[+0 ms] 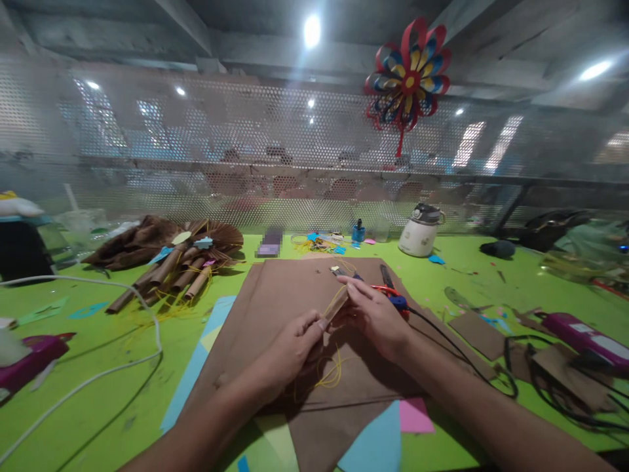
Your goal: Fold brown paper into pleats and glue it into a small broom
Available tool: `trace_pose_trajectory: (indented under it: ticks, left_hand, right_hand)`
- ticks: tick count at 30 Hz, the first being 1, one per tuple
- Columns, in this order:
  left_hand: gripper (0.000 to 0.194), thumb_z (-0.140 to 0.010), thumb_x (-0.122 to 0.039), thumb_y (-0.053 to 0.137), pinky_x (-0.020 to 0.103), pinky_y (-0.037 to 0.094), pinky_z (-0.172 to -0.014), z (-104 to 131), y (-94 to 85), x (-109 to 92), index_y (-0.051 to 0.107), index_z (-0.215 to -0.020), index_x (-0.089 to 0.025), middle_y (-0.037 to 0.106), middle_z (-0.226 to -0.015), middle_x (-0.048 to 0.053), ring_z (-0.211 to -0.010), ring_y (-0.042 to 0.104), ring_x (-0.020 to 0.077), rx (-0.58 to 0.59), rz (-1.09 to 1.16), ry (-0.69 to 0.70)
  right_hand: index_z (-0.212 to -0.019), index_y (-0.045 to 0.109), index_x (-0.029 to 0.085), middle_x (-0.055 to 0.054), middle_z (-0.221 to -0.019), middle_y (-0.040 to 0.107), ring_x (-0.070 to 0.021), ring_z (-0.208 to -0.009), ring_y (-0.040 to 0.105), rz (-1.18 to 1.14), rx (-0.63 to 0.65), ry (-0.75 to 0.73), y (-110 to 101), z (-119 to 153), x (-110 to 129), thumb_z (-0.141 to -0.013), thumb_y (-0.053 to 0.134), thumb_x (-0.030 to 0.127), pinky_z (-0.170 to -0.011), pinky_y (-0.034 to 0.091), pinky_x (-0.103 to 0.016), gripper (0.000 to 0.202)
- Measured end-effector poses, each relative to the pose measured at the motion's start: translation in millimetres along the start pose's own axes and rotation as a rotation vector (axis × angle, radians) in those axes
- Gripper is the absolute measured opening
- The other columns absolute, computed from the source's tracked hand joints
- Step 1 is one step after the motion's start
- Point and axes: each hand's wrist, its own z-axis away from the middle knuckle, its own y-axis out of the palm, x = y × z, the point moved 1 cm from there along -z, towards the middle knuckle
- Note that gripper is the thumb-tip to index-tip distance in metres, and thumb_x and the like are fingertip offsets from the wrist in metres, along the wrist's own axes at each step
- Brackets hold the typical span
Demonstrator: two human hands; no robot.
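Over brown paper sheets, my left hand and my right hand are close together. Between them is a narrow brown paper piece, possibly folded or rolled. My left hand pinches its lower end, and my right fingers grip its upper end. Yellow string runs along the piece and hangs in loops below. Just behind my right hand lies a blue and red tool with a black cable, partly covered by the hand.
Brown paper tubes and pleated fans lie at the back left. A white bottle and a small blue bottle stand at the back. Purple power strips and cables lie on both sides. Brown scraps are to the right.
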Motion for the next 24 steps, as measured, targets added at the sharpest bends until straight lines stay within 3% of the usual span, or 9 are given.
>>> trace_pose_trajectory:
  ticks: [4,11,15,21,24]
  left_hand:
    - [0.031,-0.082,-0.046,0.053,0.018,0.017,-0.042,1,1.1,-1,0.038,-0.073,-0.02,0.031,-0.052,-0.01,-0.044,0.023,0.0059,-0.003,0.019,0.009]
    - [0.033,-0.081,-0.05,0.053,0.018,0.017,-0.042,4,5.5,-7,0.04,-0.078,-0.02,0.031,-0.053,-0.011,-0.044,0.024,0.0052,-0.013,0.036,0.016]
    - [0.034,-0.08,-0.05,0.055,0.018,0.018,-0.042,4,6.3,-7,0.04,-0.079,-0.02,0.032,-0.053,-0.011,-0.044,0.024,0.0049,0.0,0.053,0.009]
    - [0.035,-0.079,-0.05,0.056,0.018,0.016,-0.043,5,5.3,-6,0.039,-0.076,-0.02,0.033,-0.052,-0.01,-0.045,0.023,0.0051,-0.034,0.065,-0.004]
    - [0.033,-0.08,-0.049,0.056,0.018,0.016,-0.042,5,4.1,-6,0.04,-0.077,-0.02,0.033,-0.051,-0.01,-0.044,0.023,0.0051,-0.016,0.087,-0.021]
  right_hand:
    - [-0.119,0.053,0.018,-0.002,-0.075,0.066,-0.0178,-0.068,0.066,-0.058,-0.051,-0.006,0,1,-1,-0.076,0.067,0.047,-0.065,0.053,-0.032,0.053]
    - [-0.138,0.032,0.026,-0.001,-0.087,0.067,-0.0177,-0.076,0.064,0.038,-0.037,-0.108,14,5,-10,-0.061,0.081,0.026,-0.07,0.052,-0.032,0.091]
    - [-0.139,0.03,0.023,0.001,-0.076,0.066,-0.0165,-0.063,0.063,0.092,-0.044,-0.098,16,7,-8,-0.064,0.078,0.028,-0.065,0.051,-0.032,0.09]
    - [-0.139,0.03,0.018,0.003,-0.065,0.065,-0.0167,-0.059,0.065,0.078,-0.066,-0.073,12,6,-2,-0.075,0.068,0.041,-0.062,0.05,-0.031,0.078]
    - [-0.137,0.036,0.017,0.002,-0.064,0.065,-0.0159,-0.059,0.064,0.078,-0.116,-0.079,7,2,-2,-0.075,0.067,0.047,-0.059,0.051,-0.029,0.076]
